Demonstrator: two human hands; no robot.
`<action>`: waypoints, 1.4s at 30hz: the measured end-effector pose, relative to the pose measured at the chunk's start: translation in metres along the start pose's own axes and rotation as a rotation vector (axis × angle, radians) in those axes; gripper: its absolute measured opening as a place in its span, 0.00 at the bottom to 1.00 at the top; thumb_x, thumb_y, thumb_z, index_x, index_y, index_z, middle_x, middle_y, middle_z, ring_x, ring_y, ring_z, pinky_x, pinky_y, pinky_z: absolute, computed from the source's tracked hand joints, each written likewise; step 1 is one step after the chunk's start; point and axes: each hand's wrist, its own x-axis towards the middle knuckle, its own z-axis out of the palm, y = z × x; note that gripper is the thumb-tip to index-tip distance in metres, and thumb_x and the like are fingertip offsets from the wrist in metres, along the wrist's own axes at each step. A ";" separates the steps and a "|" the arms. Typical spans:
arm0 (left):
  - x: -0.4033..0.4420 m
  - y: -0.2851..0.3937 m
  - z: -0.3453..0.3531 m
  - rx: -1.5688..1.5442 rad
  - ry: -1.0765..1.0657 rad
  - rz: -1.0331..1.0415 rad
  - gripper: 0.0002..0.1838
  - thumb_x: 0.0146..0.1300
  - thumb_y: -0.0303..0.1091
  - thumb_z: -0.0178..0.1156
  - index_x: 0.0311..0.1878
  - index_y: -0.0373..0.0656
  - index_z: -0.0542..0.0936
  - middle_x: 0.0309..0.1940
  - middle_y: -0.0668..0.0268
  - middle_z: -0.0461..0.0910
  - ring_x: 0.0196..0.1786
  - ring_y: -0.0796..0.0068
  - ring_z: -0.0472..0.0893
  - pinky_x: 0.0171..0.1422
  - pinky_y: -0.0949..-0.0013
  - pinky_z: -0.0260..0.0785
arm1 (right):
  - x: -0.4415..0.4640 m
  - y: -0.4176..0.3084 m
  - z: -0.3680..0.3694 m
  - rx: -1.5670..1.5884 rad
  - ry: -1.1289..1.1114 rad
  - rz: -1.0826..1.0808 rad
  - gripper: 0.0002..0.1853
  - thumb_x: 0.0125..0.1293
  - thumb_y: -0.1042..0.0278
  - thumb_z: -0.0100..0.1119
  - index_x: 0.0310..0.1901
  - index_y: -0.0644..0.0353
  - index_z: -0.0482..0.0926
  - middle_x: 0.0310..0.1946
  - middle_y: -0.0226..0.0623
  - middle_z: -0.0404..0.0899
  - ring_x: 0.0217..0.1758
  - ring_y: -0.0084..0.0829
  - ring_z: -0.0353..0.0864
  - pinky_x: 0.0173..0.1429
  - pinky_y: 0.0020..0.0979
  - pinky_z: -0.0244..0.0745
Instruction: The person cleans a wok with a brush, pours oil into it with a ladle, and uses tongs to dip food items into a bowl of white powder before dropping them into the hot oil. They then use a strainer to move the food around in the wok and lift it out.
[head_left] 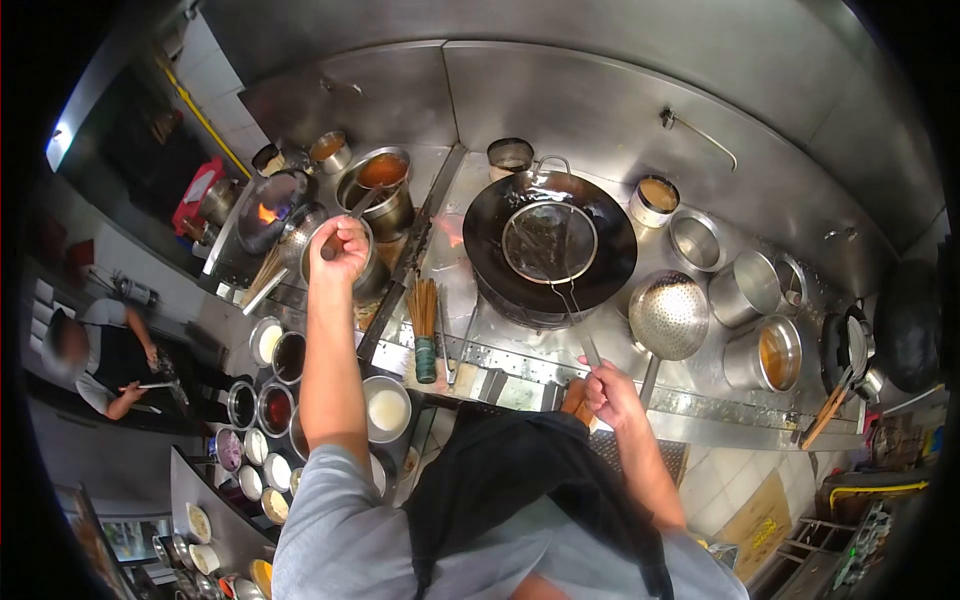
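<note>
My right hand (612, 394) is closed round the handle of a round mesh strainer (550, 242). The strainer lies over a large black wok (617, 222), its rim inside the wok's. Through the mesh, the wok's contents are hard to make out. Raised at the left, my left hand (340, 250) grips a ladle (366, 203) by its wooden handle. The ladle's far end reaches towards a metal pot (398, 212) with orange-red liquid; its bowl cannot be made out. A perforated ladle (668, 315) rests on the counter, right of the wok.
A bamboo brush (424, 330) lies between my arms. Several metal pots, including one with amber liquid (765, 355), stand at the right. Ingredient bowls, one holding white contents (389, 410), line the lower left. A flame (266, 213) shows by another wok. A co-worker (105, 350) stands far left.
</note>
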 end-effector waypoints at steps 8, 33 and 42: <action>-0.065 -0.082 0.027 0.021 0.102 -0.206 0.07 0.66 0.33 0.52 0.32 0.43 0.72 0.24 0.75 0.73 0.22 0.81 0.72 0.24 0.74 0.64 | 0.011 -0.005 0.020 -0.027 -0.044 0.022 0.16 0.68 0.74 0.44 0.55 0.62 0.71 0.19 0.25 0.64 0.14 0.18 0.58 0.19 0.23 0.54; -0.062 -0.076 0.011 1.565 0.466 0.066 0.39 0.60 0.28 0.52 0.77 0.41 0.54 0.21 0.69 0.73 0.17 0.78 0.70 0.21 0.70 0.66 | -0.001 -0.001 0.008 -0.060 0.071 -0.052 0.15 0.69 0.75 0.43 0.56 0.62 0.70 0.18 0.27 0.64 0.13 0.19 0.58 0.18 0.23 0.54; 0.035 0.052 -0.030 2.007 0.630 0.027 0.18 0.55 0.28 0.51 0.50 0.37 0.76 0.20 0.65 0.74 0.19 0.74 0.73 0.21 0.65 0.63 | -0.010 0.005 -0.001 -0.001 0.113 -0.055 0.16 0.68 0.74 0.45 0.56 0.63 0.71 0.18 0.27 0.65 0.14 0.19 0.58 0.17 0.23 0.54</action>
